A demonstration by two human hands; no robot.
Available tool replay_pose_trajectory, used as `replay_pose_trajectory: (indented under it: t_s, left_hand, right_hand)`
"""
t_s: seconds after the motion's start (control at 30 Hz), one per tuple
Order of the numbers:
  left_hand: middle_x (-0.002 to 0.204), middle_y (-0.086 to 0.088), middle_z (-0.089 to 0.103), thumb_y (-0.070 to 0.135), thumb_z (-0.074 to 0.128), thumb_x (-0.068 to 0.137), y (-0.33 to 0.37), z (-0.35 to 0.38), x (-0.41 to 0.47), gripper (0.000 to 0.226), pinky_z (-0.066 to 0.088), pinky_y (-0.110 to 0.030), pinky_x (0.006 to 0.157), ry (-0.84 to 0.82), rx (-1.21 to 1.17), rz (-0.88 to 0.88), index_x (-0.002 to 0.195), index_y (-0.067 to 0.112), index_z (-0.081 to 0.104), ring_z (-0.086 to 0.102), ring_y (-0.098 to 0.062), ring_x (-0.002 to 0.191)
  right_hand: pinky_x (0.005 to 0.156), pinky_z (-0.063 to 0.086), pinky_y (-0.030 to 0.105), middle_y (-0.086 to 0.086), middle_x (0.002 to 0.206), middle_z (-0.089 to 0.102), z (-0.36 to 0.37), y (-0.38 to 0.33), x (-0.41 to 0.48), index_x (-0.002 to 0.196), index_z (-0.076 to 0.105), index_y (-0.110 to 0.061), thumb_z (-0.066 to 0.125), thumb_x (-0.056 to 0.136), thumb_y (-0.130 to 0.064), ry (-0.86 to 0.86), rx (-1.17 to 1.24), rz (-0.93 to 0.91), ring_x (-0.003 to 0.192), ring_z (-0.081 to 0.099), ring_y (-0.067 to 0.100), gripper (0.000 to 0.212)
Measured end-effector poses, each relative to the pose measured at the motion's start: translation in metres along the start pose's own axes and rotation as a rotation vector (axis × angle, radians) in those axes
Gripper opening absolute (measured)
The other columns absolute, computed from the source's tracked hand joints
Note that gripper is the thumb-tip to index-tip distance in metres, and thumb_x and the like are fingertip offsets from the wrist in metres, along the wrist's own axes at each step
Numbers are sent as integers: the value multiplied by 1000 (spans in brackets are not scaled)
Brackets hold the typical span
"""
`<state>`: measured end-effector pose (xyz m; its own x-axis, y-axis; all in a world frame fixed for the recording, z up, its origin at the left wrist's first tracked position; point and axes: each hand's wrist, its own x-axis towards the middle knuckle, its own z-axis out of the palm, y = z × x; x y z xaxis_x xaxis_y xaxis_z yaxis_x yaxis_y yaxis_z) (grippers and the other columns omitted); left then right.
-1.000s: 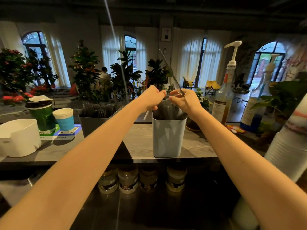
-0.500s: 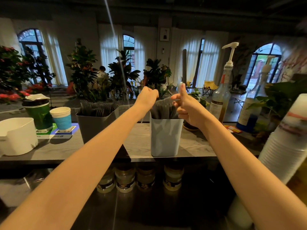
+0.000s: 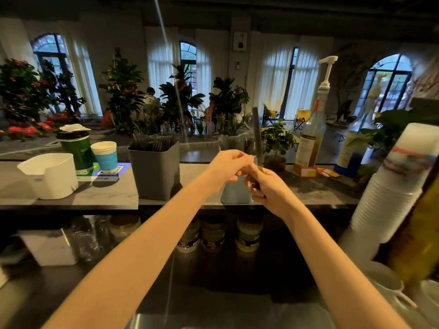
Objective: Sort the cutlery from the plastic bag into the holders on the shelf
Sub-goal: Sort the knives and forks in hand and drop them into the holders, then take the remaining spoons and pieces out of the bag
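My right hand (image 3: 266, 188) grips a dark piece of cutlery (image 3: 256, 131) that stands upright above the light grey holder (image 3: 234, 194) on the shelf. My left hand (image 3: 228, 169) meets the right one in front of that holder, fingers curled near the cutlery's lower end; what they pinch is blurred. The holder's top is hidden behind both hands. A dark grey holder (image 3: 154, 172) to the left is filled with dark cutlery (image 3: 154, 142). No plastic bag shows.
On the shelf (image 3: 109, 198) stand a white container (image 3: 51, 175), a green cup (image 3: 77, 148) and a blue-banded paper cup (image 3: 104, 155) at left, two pump bottles (image 3: 311, 138) at right. Stacked white cups (image 3: 384, 195) rise at right. Jars (image 3: 213, 236) sit below the shelf.
Both hands have drawn back from the light grey holder's top and lowered in front of it. The right hand now holds one dark piece upright.
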<state>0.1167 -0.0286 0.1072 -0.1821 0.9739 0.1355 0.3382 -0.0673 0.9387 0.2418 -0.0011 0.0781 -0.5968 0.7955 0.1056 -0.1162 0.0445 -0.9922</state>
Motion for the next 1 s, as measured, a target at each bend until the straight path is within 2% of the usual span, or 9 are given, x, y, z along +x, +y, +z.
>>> replay_pose_trajectory:
  t_s: [0.1, 0.2, 0.27, 0.33, 0.5, 0.63, 0.73, 0.9, 1.0]
  left_hand:
    - [65, 0, 46, 15, 47, 97, -11, 6, -27, 20, 27, -10, 35, 23, -127, -73, 80, 11, 57, 35, -5, 48]
    - [66, -2, 40, 7, 40, 96, -26, 9, -52, 25, 22, -14, 33, 26, -490, -182, 73, 9, 48, 30, -3, 38]
    - [62, -1, 35, 12, 38, 98, -37, 9, -66, 31, 21, -15, 33, 16, -689, -242, 67, 12, 42, 28, -5, 37]
    - [57, 2, 30, 24, 38, 101, -48, 11, -82, 39, 23, -16, 36, -2, -768, -283, 62, 17, 36, 27, -6, 38]
    - [60, 1, 32, 4, 42, 96, -77, 17, -125, 26, 33, -20, 48, -31, -758, -289, 72, 14, 40, 33, -8, 47]
    - [71, -3, 39, 2, 41, 94, -101, 17, -155, 12, 37, -30, 54, -19, -659, -342, 95, 11, 47, 39, -15, 60]
    - [73, -5, 40, 0, 37, 95, -116, 15, -174, 14, 37, -28, 51, -50, -595, -343, 98, 11, 46, 40, -17, 62]
    - [86, -11, 51, 1, 35, 99, -131, 17, -191, 17, 38, -24, 48, -55, -535, -383, 101, 12, 47, 55, -16, 70]
    - [83, -9, 52, 3, 34, 100, -136, 22, -197, 18, 36, -22, 43, -12, -509, -377, 107, 12, 48, 53, -13, 65]
  right_hand:
    - [37, 18, 18, -1, 56, 45, 14, 22, -29, 89, 61, -13, 34, 100, -41, 21, 115, 45, 40, 27, 5, 40]
    - [38, 22, 17, 2, 61, 47, 26, 47, -59, 91, 58, -7, 27, 103, -35, 90, 207, 118, 44, 31, 7, 43]
    - [36, 25, 16, 0, 58, 47, 33, 65, -79, 84, 55, -7, 31, 103, -32, 124, 156, 156, 40, 33, 5, 39]
    - [35, 24, 14, -2, 57, 47, 42, 82, -97, 85, 56, -6, 37, 101, -33, 109, 104, 192, 37, 33, 3, 36]
    - [32, 16, 16, 0, 63, 53, 68, 109, -131, 91, 60, -5, 35, 94, -50, 19, 226, 343, 33, 25, 3, 52]
    - [38, 10, 20, 0, 70, 62, 81, 123, -151, 90, 64, -11, 50, 78, -59, -52, 298, 348, 36, 22, 3, 52]
    - [37, 11, 19, 0, 68, 60, 84, 132, -161, 90, 67, -12, 51, 88, -50, -90, 280, 375, 36, 23, 4, 42]
    - [31, 16, 14, -2, 51, 48, 89, 142, -171, 89, 51, -5, 43, 97, -25, -135, 306, 373, 32, 21, 3, 23]
    - [32, 19, 14, -3, 50, 42, 92, 146, -176, 90, 51, -7, 40, 100, -25, -133, 251, 390, 33, 23, 3, 23]
